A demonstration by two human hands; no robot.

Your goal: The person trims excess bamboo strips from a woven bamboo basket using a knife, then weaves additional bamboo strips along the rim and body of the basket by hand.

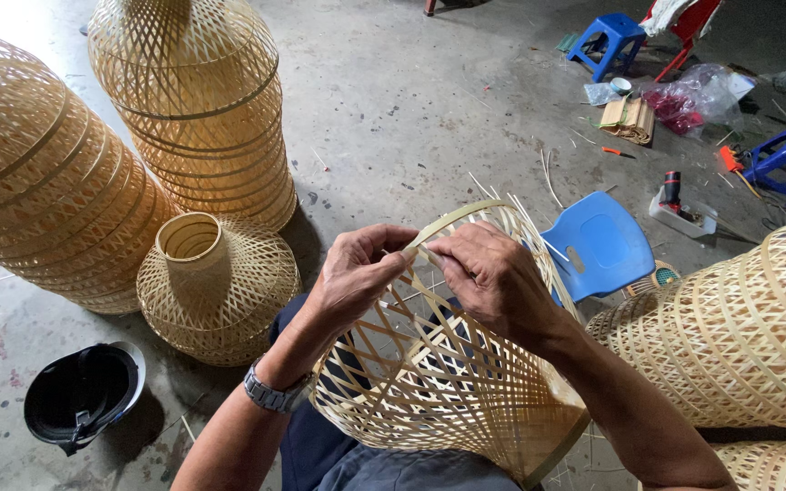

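Work piece: half-woven open-lattice bamboo basket frame (438, 373), resting on the person's lap above the concrete floor (411, 109).
Left hand (357, 273): fingers pinched narrow on the pale bamboo rim strip (452, 218) at the frame's top edge.
Right hand (493, 282): closed over the same rim, just beside the left.
Doing it well: I judge the strip should stay flat and tight against the loose strand ends, thumbs pressing close together.
Around: finished woven bamboo lampshade-shaped baskets (193, 100) at the floor's left; small blue plastic chair (602, 241) beyond the frame; black helmet (84, 391) lower left.
In the way: nothing between the hands; finished baskets crowd the right.
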